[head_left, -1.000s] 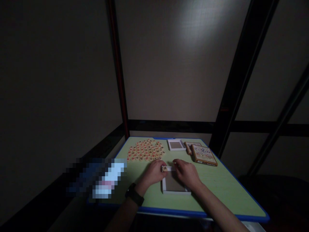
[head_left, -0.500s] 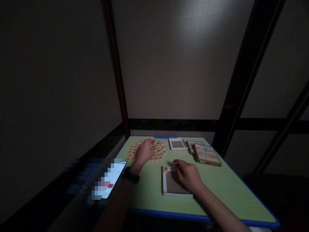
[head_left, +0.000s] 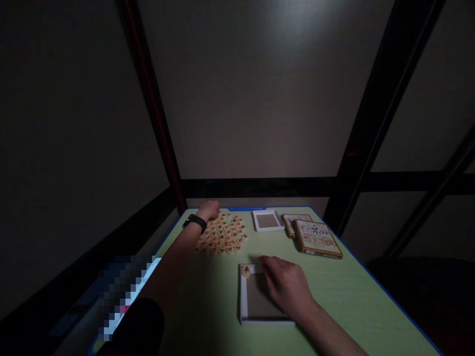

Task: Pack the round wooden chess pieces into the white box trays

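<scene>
Many round wooden pieces [head_left: 222,235] with red and black characters lie in a cluster on the green table [head_left: 349,291]. My left hand [head_left: 210,209], with a black watch on the wrist, is at the cluster's far left edge; its fingers are bent down, and whatever they touch is hidden. Nearer me lies a shallow white box [head_left: 244,296] with a brown bottom. One round piece [head_left: 246,270] sits in its far left corner. My right hand [head_left: 284,282] is over the box's right side, fingers curled together near the far rim; anything in them is too small to see.
A second shallow white box [head_left: 267,221] stands at the back of the table. To its right are two printed boxes, the nearer one [head_left: 318,237] overlapping the one behind [head_left: 297,220]. A lit phone [head_left: 143,284] is at the left edge.
My left hand has moved left and farther away, from above the middle of the pieces to their far left edge. The right hand remains over the box. The view has shifted slightly.
</scene>
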A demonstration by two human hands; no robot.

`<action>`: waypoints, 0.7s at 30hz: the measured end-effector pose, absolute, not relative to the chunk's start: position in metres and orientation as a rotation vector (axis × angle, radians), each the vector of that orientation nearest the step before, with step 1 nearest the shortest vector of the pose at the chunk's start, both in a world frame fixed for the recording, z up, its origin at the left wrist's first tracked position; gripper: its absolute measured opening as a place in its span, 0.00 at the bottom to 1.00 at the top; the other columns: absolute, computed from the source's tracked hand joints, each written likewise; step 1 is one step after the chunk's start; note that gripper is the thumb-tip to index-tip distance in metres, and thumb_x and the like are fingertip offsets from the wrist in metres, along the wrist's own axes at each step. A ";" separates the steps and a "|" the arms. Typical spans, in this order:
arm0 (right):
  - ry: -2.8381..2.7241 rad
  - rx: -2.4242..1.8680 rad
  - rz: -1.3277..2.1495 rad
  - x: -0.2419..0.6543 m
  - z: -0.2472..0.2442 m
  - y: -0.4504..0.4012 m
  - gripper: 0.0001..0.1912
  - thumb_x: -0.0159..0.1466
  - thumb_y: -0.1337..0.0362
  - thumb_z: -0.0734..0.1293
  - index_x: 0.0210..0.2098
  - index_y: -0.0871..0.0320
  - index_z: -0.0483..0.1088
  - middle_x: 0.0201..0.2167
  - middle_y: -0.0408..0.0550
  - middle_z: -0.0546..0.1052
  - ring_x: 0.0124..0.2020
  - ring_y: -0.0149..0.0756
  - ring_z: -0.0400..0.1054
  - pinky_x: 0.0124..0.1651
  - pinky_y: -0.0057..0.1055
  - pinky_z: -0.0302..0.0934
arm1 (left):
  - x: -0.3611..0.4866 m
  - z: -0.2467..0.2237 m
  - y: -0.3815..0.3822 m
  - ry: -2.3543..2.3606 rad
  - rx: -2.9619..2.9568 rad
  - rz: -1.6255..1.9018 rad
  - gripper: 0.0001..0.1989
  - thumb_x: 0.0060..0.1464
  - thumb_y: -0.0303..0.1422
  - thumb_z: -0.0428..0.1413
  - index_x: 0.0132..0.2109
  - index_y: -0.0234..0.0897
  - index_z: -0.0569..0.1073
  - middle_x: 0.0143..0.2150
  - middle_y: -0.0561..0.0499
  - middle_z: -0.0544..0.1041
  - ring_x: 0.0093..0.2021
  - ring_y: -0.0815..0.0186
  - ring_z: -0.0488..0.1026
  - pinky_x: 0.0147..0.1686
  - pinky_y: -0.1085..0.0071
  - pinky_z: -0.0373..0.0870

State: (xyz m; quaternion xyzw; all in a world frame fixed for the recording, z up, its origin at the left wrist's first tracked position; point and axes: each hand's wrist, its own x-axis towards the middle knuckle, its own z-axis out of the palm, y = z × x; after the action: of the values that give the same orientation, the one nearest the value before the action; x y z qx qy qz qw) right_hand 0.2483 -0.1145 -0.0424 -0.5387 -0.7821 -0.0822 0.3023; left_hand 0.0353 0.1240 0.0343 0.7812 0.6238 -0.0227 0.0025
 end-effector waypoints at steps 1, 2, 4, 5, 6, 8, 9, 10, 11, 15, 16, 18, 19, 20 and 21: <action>-2.083 -1.434 -0.209 0.248 -0.043 -0.115 0.14 0.63 0.70 0.59 0.43 0.57 0.73 0.30 0.47 0.80 0.28 0.36 0.74 0.30 0.29 0.57 | 0.037 0.033 0.126 1.954 2.456 -0.084 0.14 0.47 0.27 0.63 0.44 0.37 0.80 0.50 0.39 0.80 0.51 0.55 0.77 0.46 0.70 0.72; -2.094 -1.440 -0.198 0.248 -0.042 -0.115 0.14 0.63 0.70 0.59 0.43 0.56 0.73 0.30 0.47 0.80 0.28 0.36 0.74 0.30 0.29 0.57 | 0.038 0.031 0.127 1.955 2.461 -0.092 0.15 0.47 0.27 0.63 0.44 0.37 0.80 0.50 0.39 0.80 0.51 0.54 0.77 0.46 0.70 0.72; -2.114 -1.450 -0.176 0.247 -0.042 -0.116 0.15 0.63 0.71 0.59 0.44 0.57 0.74 0.30 0.47 0.80 0.28 0.36 0.74 0.31 0.29 0.57 | 0.041 0.029 0.128 1.958 2.468 -0.099 0.15 0.46 0.27 0.63 0.45 0.37 0.80 0.51 0.39 0.79 0.51 0.54 0.77 0.47 0.69 0.72; -2.119 -1.456 -0.169 0.247 -0.042 -0.117 0.15 0.62 0.71 0.60 0.44 0.57 0.74 0.30 0.47 0.80 0.28 0.37 0.74 0.31 0.29 0.57 | 0.042 0.028 0.128 1.962 2.470 -0.099 0.15 0.46 0.26 0.64 0.45 0.37 0.79 0.51 0.39 0.79 0.51 0.54 0.77 0.47 0.69 0.72; -2.122 -1.461 -0.163 0.247 -0.042 -0.117 0.15 0.62 0.71 0.60 0.44 0.57 0.74 0.30 0.47 0.80 0.28 0.37 0.74 0.31 0.29 0.57 | 0.043 0.028 0.128 1.966 2.473 -0.096 0.16 0.46 0.27 0.64 0.45 0.37 0.79 0.51 0.39 0.79 0.52 0.55 0.76 0.47 0.70 0.72; -2.123 -1.471 -0.155 0.247 -0.041 -0.117 0.14 0.62 0.71 0.60 0.43 0.57 0.74 0.31 0.47 0.80 0.29 0.37 0.74 0.31 0.30 0.57 | 0.043 0.029 0.128 1.967 2.480 -0.084 0.17 0.45 0.27 0.65 0.45 0.38 0.79 0.51 0.40 0.79 0.52 0.55 0.76 0.47 0.71 0.71; -2.120 -1.478 -0.152 0.247 -0.041 -0.117 0.14 0.63 0.70 0.59 0.43 0.57 0.74 0.31 0.47 0.80 0.29 0.37 0.74 0.31 0.30 0.57 | 0.043 0.030 0.127 1.965 2.483 -0.076 0.17 0.45 0.28 0.65 0.45 0.38 0.79 0.51 0.40 0.79 0.52 0.56 0.76 0.47 0.71 0.71; -2.118 -1.483 -0.148 0.247 -0.041 -0.117 0.14 0.63 0.70 0.59 0.42 0.57 0.74 0.31 0.48 0.80 0.29 0.37 0.74 0.31 0.30 0.57 | 0.042 0.032 0.127 1.959 2.487 -0.068 0.17 0.45 0.28 0.65 0.45 0.37 0.79 0.51 0.40 0.79 0.52 0.56 0.76 0.47 0.72 0.71; -2.116 -1.486 -0.144 0.247 -0.041 -0.117 0.14 0.63 0.70 0.59 0.43 0.57 0.74 0.31 0.48 0.80 0.29 0.37 0.74 0.32 0.30 0.57 | 0.041 0.034 0.126 1.951 2.490 -0.061 0.16 0.46 0.28 0.64 0.45 0.37 0.79 0.50 0.40 0.80 0.51 0.57 0.77 0.46 0.72 0.71; -2.114 -1.497 -0.137 0.246 -0.042 -0.116 0.15 0.63 0.70 0.59 0.44 0.56 0.74 0.32 0.48 0.80 0.30 0.37 0.75 0.32 0.30 0.58 | 0.044 0.040 0.122 1.893 2.503 -0.055 0.17 0.47 0.28 0.62 0.47 0.38 0.78 0.47 0.44 0.81 0.48 0.60 0.78 0.45 0.74 0.71; -2.117 -1.500 -0.137 0.246 -0.042 -0.116 0.15 0.63 0.70 0.59 0.44 0.56 0.74 0.32 0.47 0.80 0.30 0.37 0.74 0.32 0.30 0.58 | 0.047 0.040 0.121 1.880 2.508 -0.060 0.17 0.47 0.27 0.63 0.47 0.38 0.78 0.47 0.44 0.81 0.48 0.59 0.78 0.46 0.74 0.71; -2.125 -1.507 -0.140 0.246 -0.041 -0.116 0.14 0.63 0.70 0.60 0.44 0.56 0.74 0.31 0.47 0.80 0.30 0.37 0.74 0.32 0.29 0.57 | 0.052 0.038 0.118 1.866 2.511 -0.081 0.17 0.44 0.26 0.63 0.45 0.36 0.78 0.48 0.42 0.81 0.50 0.57 0.77 0.46 0.73 0.72; -2.128 -1.512 -0.140 0.246 -0.040 -0.116 0.14 0.63 0.70 0.60 0.44 0.56 0.74 0.31 0.47 0.80 0.29 0.37 0.74 0.31 0.29 0.57 | 0.055 0.036 0.117 1.863 2.510 -0.094 0.17 0.43 0.25 0.63 0.44 0.35 0.79 0.49 0.40 0.80 0.50 0.56 0.77 0.46 0.72 0.72; -2.130 -1.520 -0.138 0.247 -0.040 -0.116 0.14 0.63 0.69 0.60 0.43 0.56 0.74 0.31 0.47 0.80 0.29 0.37 0.74 0.31 0.29 0.57 | 0.057 0.034 0.116 1.862 2.507 -0.107 0.17 0.42 0.24 0.63 0.44 0.34 0.79 0.49 0.39 0.80 0.50 0.54 0.77 0.46 0.71 0.72; -2.131 -1.527 -0.136 0.247 -0.039 -0.116 0.13 0.64 0.69 0.60 0.43 0.56 0.74 0.31 0.47 0.80 0.29 0.36 0.74 0.31 0.29 0.57 | 0.059 0.033 0.115 1.860 2.503 -0.117 0.17 0.42 0.24 0.63 0.44 0.34 0.79 0.49 0.38 0.80 0.50 0.53 0.77 0.45 0.71 0.73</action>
State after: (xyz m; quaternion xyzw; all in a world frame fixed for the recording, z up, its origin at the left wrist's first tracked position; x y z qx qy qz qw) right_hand 0.2466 -0.1156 -0.0390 -0.5624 -0.7849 -0.0500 0.2554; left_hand 0.0591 0.1148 0.0329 0.8020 0.5960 -0.0373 0.0106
